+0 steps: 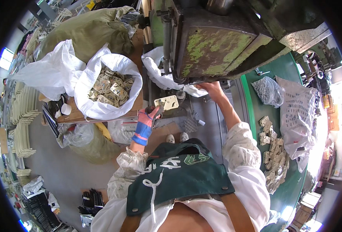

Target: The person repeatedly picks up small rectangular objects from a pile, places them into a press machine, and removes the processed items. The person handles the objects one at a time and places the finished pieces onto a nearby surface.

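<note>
My left hand (146, 123), in a red and blue work glove with dark fingertips, grips a cream metal plate (170, 103) with several holes in it. The plate is held by its left end, beside the lower part of a worn green press (217, 52). My bare right hand (212, 89) reaches up to the underside of the press head, where its fingers are mostly hidden. To the left, a white woven sack (132, 91) stands with its mouth rolled back, full of similar small plates (110, 88).
A wooden bench (138, 65) carries the sack and a bulging olive sack (86, 29). On the right, a green table (261, 77) holds loose plates (275, 154), a clear plastic bag (268, 92) and a printed sack (296, 112). A foot pedal (190, 124) sits below the press.
</note>
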Demonstrator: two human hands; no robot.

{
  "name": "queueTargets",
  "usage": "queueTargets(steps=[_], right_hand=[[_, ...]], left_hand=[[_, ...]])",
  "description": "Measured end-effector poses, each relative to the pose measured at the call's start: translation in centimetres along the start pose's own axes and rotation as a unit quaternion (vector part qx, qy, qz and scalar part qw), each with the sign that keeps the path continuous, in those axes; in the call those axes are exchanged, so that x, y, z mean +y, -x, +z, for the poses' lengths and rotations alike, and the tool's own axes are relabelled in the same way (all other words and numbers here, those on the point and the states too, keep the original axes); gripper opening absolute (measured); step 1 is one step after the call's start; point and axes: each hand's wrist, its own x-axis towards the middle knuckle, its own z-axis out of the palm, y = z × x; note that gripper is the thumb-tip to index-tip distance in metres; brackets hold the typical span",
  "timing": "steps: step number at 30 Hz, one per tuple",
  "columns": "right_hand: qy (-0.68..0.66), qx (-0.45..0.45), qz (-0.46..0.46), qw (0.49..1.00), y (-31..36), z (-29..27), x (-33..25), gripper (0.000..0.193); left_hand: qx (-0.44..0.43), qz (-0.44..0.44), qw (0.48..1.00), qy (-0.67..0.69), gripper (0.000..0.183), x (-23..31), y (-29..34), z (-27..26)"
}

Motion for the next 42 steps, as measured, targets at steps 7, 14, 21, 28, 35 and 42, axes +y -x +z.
queueTargets(steps=[7,14,21,28,35,42], right_hand=[[0.277,0.087,-0.254,0.923,7.1,9.5,-8.1,0.013],[0.497,-0.017,-0.603,0.624,5.7,8.0,-7.2,0.040],[0.547,-0.074,-0.579,0.600,5.8,7.4,-6.7,0.042],[0.467,-0.030,-0.566,0.678,6.2,5.5,-5.5,0.023],[0.616,-0.013,-0.223,0.755,-3.3,-0.3,2.1,0.023],[0.648,-0.109,-0.138,0.741,-7.5,-2.1,6.2,0.040]], left_hand=[[-0.022,-0.044,0.999,-0.014,0.022,2.6,0.0,1.1],[-0.025,0.066,0.998,-0.004,0.020,3.4,0.7,2.6],[-0.041,0.009,0.999,0.016,0.021,4.7,0.2,4.7],[-0.079,-0.031,0.996,-0.009,0.019,4.3,-1.6,6.0],[-0.088,-0.036,0.995,-0.015,0.023,3.8,-1.9,5.7],[-0.184,-0.135,0.966,0.121,0.015,1.9,-4.5,1.8]])
